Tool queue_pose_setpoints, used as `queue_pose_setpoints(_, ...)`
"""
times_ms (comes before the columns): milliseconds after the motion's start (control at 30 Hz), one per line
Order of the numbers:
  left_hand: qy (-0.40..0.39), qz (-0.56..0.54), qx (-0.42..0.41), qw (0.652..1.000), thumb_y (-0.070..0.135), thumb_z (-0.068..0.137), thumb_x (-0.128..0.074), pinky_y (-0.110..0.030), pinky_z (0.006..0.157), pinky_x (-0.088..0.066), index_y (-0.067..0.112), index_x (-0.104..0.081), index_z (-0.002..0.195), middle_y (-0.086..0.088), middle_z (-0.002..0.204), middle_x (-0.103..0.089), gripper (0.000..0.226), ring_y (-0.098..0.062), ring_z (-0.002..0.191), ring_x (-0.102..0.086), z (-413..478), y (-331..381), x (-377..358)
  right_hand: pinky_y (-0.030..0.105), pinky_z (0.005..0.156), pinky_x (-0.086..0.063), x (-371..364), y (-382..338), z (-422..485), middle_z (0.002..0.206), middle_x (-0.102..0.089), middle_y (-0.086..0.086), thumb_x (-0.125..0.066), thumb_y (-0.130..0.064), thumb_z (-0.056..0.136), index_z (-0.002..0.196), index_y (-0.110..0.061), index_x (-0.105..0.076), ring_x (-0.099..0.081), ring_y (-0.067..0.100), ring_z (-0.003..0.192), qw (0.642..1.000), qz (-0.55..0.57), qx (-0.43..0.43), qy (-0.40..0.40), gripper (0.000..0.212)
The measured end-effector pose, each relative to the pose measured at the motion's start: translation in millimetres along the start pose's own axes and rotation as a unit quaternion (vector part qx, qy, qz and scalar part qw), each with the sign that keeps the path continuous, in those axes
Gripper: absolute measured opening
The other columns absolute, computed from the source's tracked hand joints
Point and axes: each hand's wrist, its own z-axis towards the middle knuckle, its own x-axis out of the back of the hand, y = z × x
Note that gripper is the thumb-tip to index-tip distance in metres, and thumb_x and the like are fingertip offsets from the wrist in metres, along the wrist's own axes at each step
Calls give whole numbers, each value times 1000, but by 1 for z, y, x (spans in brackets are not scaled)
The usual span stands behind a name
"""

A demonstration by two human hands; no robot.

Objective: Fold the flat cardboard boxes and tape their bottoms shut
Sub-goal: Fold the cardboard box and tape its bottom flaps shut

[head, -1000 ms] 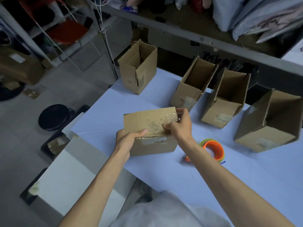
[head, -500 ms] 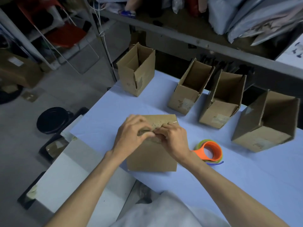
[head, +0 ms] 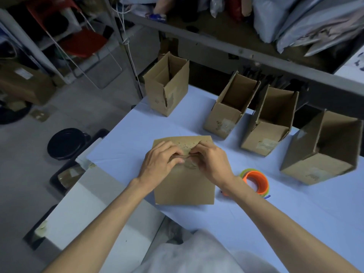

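Observation:
A small cardboard box (head: 185, 188) stands on the blue table (head: 256, 223) in front of me, its closed flaps facing up. My left hand (head: 160, 161) and my right hand (head: 213, 165) meet over the flap seam, fingers curled. Between their fingertips they pinch a thin strip of clear tape (head: 186, 156) that lies across the seam. An orange and green tape roll (head: 256, 182) lies on the table just right of my right wrist.
Four folded boxes stand along the far side of the table: one upright (head: 167, 89), two leaning open (head: 230, 111) (head: 269, 129), and a bigger one on its side (head: 323, 152). A metal shelf rail (head: 256, 56) runs above them. The table's left edge drops to the floor.
The box was tipped with one flap up and my left hand on its side. It now stands flaps up, and both hands have come together on the seam.

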Motion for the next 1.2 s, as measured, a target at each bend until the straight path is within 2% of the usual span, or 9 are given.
queue_pose_setpoints(133,-48,-70,64,994,9,66,-81,-22,90,-41,20,-62,112,11,104,-60,52,-6,100,-50,-7,-7,2,35,60,-50,-2,-3,1,101,-63,-4,-80,-19,61,107,-19,-64,-55,23,88,994,-74,45,-68,49)
queue_pose_setpoints(233,-55,-55,56,995,13,65,-83,-21,93,-39,22,-62,117,11,109,-58,56,-6,103,-48,-9,-11,1,33,61,-46,-5,-2,-3,97,-60,-1,-87,-29,50,105,-15,-62,-54,24,79,986,-124,58,-95,62)
queue_pose_setpoints(367,-83,-10,37,996,22,57,-88,-18,96,-27,26,-60,121,15,118,-54,71,-1,103,-41,-13,-19,5,34,74,-41,-3,0,1,106,-53,0,-80,-28,51,119,-17,-56,-49,24,89,974,-166,87,-125,73)
queue_pose_setpoints(500,-26,-41,56,997,25,69,-82,-21,92,-31,27,-63,113,17,110,-55,48,-4,103,-45,-9,-7,0,33,72,-40,-8,-7,4,92,-54,-1,-80,-52,63,103,-21,-66,-48,20,83,996,-74,14,-45,53)
queue_pose_setpoints(700,23,-26,93,995,22,69,-82,-30,80,-43,21,-68,89,14,90,-63,24,-9,88,-51,-15,-12,-6,34,62,-46,-9,-4,-4,79,-57,1,-77,-15,69,100,-15,-71,-53,26,71,996,-61,64,-33,31)
queue_pose_setpoints(800,32,-6,50,998,28,80,-70,-27,75,-42,20,-67,83,12,84,-62,9,-11,84,-52,-9,-4,-3,29,64,-41,-1,-3,1,74,-60,-1,-65,-21,81,94,-19,-75,-55,24,70,994,-80,71,-23,16)
queue_pose_setpoints(867,42,37,22,998,31,86,-58,-24,71,-37,18,-63,75,9,77,-58,17,-13,78,-49,-4,1,-1,30,63,-42,-1,-6,10,65,-58,-1,-65,-28,77,80,-19,-74,-56,26,66,990,-112,84,-34,14)
queue_pose_setpoints(1067,50,112,-71,990,19,87,-49,-29,63,-30,12,-48,69,-2,69,-49,19,-23,66,-44,0,9,-7,34,57,-46,-8,-10,9,54,-51,0,-67,-11,61,58,-15,-63,-51,26,56,996,-67,60,-14,6)
queue_pose_setpoints(1200,-18,-7,70,997,33,87,-56,-26,71,-42,21,-65,80,10,81,-62,16,-11,79,-57,20,11,15,34,63,-49,9,-4,22,60,-55,-15,-63,0,61,66,-14,-70,-55,4,61,999,46,9,-26,18)
